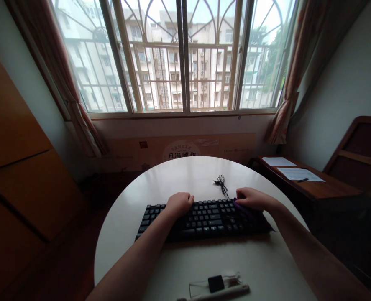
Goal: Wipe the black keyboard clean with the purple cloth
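A black keyboard [204,217] lies across the middle of a round white table [185,175]. My left hand [179,203] rests on the keyboard's upper middle rows with its fingers curled under. My right hand [251,198] is at the keyboard's upper right, fingers closed around a small purple thing [240,205] that presses on the keys; I cannot make out what it is. A black coiled cable [222,184] runs from the keyboard's back edge onto the table.
Near the table's front edge lie a clear packet with a small black block [216,283] and a white stick-like tool [223,292]. A wooden side table [307,184] with papers stands at right, wooden cabinets [19,167] at left, a barred window [182,54] ahead.
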Available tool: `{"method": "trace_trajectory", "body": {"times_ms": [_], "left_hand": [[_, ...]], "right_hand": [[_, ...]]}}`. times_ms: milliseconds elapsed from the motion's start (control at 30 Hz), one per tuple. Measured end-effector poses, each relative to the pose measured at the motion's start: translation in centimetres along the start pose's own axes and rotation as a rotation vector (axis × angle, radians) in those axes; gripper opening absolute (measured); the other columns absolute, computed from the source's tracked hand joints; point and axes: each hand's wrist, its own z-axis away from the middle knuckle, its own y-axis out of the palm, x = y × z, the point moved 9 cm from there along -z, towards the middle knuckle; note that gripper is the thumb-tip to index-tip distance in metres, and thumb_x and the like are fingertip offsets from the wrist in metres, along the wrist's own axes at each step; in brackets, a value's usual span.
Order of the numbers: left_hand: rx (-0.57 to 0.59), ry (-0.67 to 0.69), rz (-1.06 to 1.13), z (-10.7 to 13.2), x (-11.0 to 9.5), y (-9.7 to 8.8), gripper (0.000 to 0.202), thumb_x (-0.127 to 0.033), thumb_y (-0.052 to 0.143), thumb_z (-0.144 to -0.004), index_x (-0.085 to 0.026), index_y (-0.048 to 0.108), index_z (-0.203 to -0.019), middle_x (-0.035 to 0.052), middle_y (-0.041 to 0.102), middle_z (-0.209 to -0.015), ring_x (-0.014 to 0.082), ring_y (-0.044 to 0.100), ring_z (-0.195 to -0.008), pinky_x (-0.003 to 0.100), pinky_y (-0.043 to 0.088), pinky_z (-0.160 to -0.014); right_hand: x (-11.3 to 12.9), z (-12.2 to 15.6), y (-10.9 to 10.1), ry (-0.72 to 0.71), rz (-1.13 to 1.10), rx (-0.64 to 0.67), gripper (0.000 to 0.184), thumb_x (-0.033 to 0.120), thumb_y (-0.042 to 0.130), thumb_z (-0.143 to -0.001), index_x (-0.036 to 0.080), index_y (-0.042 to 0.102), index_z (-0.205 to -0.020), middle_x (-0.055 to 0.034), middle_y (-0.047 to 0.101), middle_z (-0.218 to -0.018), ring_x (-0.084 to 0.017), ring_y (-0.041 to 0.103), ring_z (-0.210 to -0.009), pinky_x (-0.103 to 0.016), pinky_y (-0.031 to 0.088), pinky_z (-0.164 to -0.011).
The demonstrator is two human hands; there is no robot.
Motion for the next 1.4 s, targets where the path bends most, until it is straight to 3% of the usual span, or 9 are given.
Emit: {"method": "trace_trajectory", "body": {"times_ms": [667, 967, 1400], "left_hand": [[0.012, -0.005, 0.001, 0.1, -0.1, -0.1, 0.048, -0.046, 0.025, -0.089, -0.022, 0.067, -0.084, 0.0082, 0.069, -0.092, 0.0237, 0.061, -0.085, 0.032, 0.044, -0.071], [0.009, -0.001, 0.0, 0.1, -0.1, -0.1, 0.047, -0.044, 0.027, -0.09, -0.021, 0.068, -0.085, 0.0088, 0.069, -0.093, 0.0241, 0.061, -0.088, 0.032, 0.045, -0.072], [0.003, -0.003, -0.011, 0.1, -0.1, -0.1, 0.047, -0.044, 0.027, -0.089, -0.021, 0.067, -0.084, 0.0091, 0.069, -0.091, 0.0245, 0.061, -0.086, 0.033, 0.045, -0.071]], "right_hand": [[-0.2, -0.1, 0.0, -0.006, -0.012, 0.008, 0.021, 0.038, 0.058, -0.074, 0.017, 0.06, -0.078, -0.0037, 0.064, -0.082, -0.015, 0.056, -0.071, -0.021, 0.04, -0.058], [0.8, 0.4, -0.3, -0.039, 0.013, -0.002, 0.021, 0.038, 0.058, -0.074, 0.017, 0.061, -0.078, -0.0036, 0.065, -0.081, -0.015, 0.056, -0.071, -0.021, 0.04, -0.057], [-0.6, 0.2, -0.3, 0.014, -0.037, 0.005, 0.023, 0.038, 0.06, -0.072, 0.017, 0.061, -0.079, -0.0044, 0.065, -0.083, -0.016, 0.058, -0.073, -0.021, 0.042, -0.058]]}}
